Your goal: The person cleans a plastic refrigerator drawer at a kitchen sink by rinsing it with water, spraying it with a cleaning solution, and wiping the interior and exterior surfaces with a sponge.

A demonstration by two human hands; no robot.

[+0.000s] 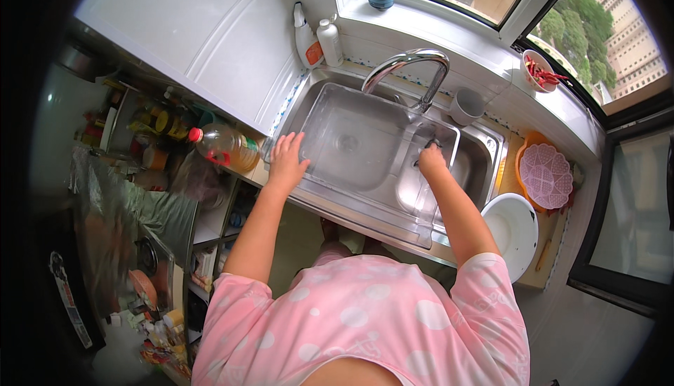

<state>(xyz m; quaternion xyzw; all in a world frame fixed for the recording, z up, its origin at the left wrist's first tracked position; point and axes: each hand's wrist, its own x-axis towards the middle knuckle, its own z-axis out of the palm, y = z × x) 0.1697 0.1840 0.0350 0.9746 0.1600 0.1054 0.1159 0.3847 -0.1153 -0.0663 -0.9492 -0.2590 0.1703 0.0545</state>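
Observation:
A clear plastic bin or drawer [368, 188] lies across the stainless steel sink [303, 192], below the curved chrome faucet [405, 58]. My left hand [287, 162] rests at the bin's left edge with its fingers spread. Over the right part of the bin, my right hand [432, 158] is closed around a small dark thing [433, 142], mostly hidden by the fingers; it cannot be made out what it is. The smaller sink basin [466, 167] shows beyond the bin's right side.
Left of the sink lies a red-capped oil bottle [226, 146]. A spray bottle [306, 41] and white bottle [330, 43] stand behind. A gray cup [467, 107] is behind right, a white basin [511, 236] and pink colander [546, 176] at right, a bowl of red chilies [538, 72] on the sill.

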